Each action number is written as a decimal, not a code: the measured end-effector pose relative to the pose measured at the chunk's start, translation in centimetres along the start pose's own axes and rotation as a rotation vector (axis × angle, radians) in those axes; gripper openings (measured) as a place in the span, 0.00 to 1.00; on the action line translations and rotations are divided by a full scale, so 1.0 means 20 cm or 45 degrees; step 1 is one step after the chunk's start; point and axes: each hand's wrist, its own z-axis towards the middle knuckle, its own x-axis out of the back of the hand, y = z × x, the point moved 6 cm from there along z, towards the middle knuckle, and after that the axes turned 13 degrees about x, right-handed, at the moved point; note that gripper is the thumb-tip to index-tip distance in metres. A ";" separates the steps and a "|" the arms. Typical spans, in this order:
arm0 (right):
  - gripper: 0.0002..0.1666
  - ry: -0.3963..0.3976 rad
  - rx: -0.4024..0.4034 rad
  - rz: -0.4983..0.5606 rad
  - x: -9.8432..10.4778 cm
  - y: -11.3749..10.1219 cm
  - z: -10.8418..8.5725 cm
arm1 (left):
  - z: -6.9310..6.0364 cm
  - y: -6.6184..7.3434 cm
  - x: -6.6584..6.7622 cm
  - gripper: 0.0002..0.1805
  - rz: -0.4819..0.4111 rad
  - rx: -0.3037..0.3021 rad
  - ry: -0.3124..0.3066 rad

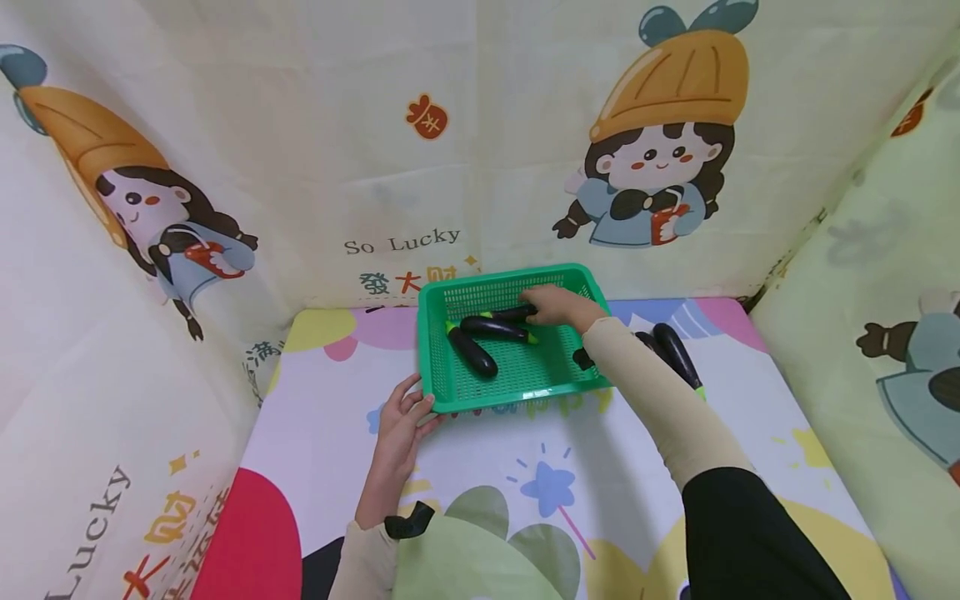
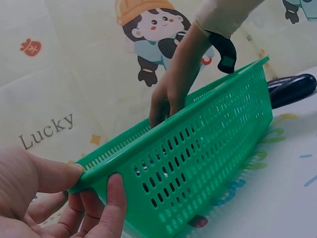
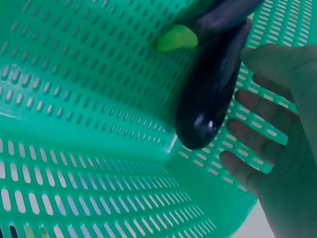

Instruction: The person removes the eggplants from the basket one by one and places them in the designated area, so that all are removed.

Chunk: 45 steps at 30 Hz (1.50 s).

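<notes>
Near left: my left hand [image 1: 401, 425] pinches the near-left corner of the green basket [image 1: 532, 371], thumb over the rim, fingers against the outside and underneath. Basket sits on the patterned tabletop [image 1: 315, 433]. Thin perforated plastic, I'd judge: light, a little springy, easily tugged askew. The rolled rim looks the best hold.

Inside, left: the left eggplant [image 1: 472, 352], green cap to far left, blunt end to near right. Glossy skin; expect it slick, firm with slight give, moderately heavy toward the fat end, easily bruised by nails.

Right, outside the basket: one outer eggplant [image 1: 677, 354], cap toward near right; a second dark shape beside it, mostly behind my sleeve [image 1: 660, 400], cannot tell its full form.

Inside, middle: the middle eggplant [image 1: 495, 328], lying crosswise, cap to the right.

Far side, inside: the far eggplant [image 1: 513, 313], cap left, blunt end right, by my right hand [image 1: 557, 306]. That hand is unclosed, fingers spread alongside the blunt end; light contact possible, cannot tell. Blunt end likely rolls off fingertips; I'd favour a wrap round the mid-body, thumb opposite, near the balance point.
</notes>
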 end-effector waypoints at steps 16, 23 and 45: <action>0.29 0.030 -0.054 -0.194 -0.07 0.06 0.03 | 0.00 0.00 -0.01 0.32 0.015 -0.012 -0.008; 0.29 0.002 -0.073 -0.150 -0.10 0.08 0.02 | 0.00 -0.01 -0.01 0.32 0.018 -0.006 -0.009; 0.24 0.070 -0.015 -0.125 -0.15 0.09 0.05 | 0.00 0.00 0.00 0.32 0.003 -0.017 0.001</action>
